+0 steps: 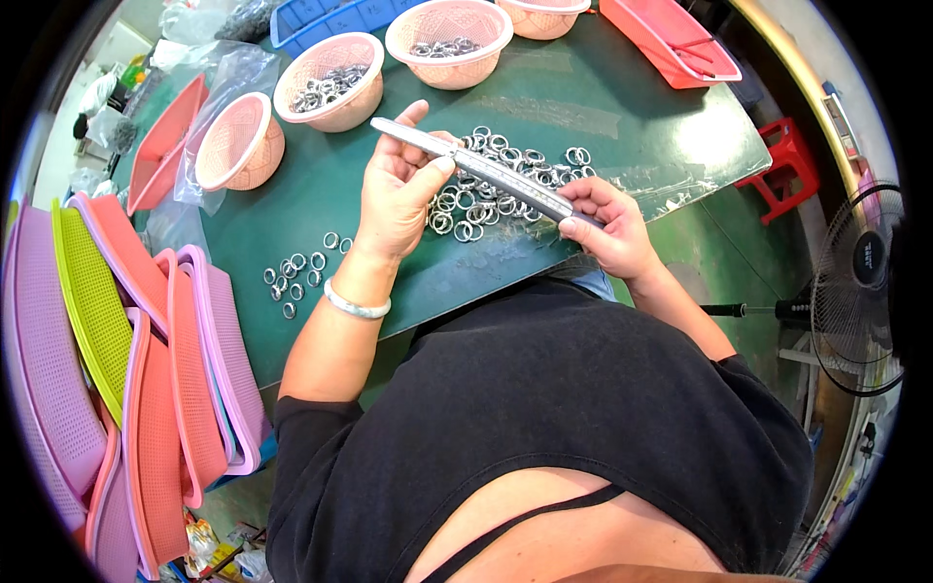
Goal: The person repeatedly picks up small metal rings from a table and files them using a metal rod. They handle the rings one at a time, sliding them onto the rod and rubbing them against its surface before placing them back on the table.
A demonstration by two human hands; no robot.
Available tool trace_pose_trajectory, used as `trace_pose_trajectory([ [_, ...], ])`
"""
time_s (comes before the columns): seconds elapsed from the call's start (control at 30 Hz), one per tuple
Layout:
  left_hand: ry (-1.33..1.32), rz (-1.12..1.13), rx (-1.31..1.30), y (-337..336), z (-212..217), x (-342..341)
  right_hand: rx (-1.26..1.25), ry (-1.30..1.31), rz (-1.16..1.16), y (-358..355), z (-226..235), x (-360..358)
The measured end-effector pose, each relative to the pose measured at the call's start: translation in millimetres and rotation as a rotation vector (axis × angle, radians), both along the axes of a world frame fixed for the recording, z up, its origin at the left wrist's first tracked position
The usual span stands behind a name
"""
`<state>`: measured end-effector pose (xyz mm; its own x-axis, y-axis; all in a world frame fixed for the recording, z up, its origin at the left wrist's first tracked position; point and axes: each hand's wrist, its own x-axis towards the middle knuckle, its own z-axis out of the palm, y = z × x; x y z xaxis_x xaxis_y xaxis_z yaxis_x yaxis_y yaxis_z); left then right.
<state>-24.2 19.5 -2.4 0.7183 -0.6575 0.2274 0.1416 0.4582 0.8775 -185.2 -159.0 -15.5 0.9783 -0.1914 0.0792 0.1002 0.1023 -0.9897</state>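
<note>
Small ring group: loose silver metal rings [297, 260] on the dark green counter [573, 107], left of the left wrist. Risk: a low forearm swing could scatter them.
Left hand [397, 206]: fingers and thumb pinched on the long grey tapered stick [515, 186], one fingertip poking up past it.
Stick: held up between both hands, pale end upper left, dark end lower right. Risk: a slipped pinch could drop it into the heap and knock rings about.
Ring heap: big tangled pile of silver metal rings [473, 209], behind and below the stick. Risk: near side lies close to the counter edge; a nudge may send some to the floor.
Right hand [616, 230]: fingers closed around the dark end.
Hidden: can't tell if a ring circles the stick by the left thumb; stick masks part of the heap; right fingers cover the dark end.
</note>
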Motion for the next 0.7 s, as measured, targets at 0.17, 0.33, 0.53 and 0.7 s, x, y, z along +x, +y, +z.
trace_pose_trajectory([
  [0.17, -0.038, 0.310, -0.153, 11, 17, 51, -0.004, -0.011, -0.015, -3, 3, -2],
  [0.33, -0.764, 0.891, 0.495, 35, 35, 123, 0.062, 0.019, -0.088, -8, -7, -2],
  [0.53, -0.895, 0.448, 0.958, 13, 26, 64, 0.105, 0.023, -0.113, -8, -10, 0],
  [0.7, -1.110, 0.247, 1.337, -1, 3, 32, 0.068, 0.047, -0.106, -9, -10, 1],
])
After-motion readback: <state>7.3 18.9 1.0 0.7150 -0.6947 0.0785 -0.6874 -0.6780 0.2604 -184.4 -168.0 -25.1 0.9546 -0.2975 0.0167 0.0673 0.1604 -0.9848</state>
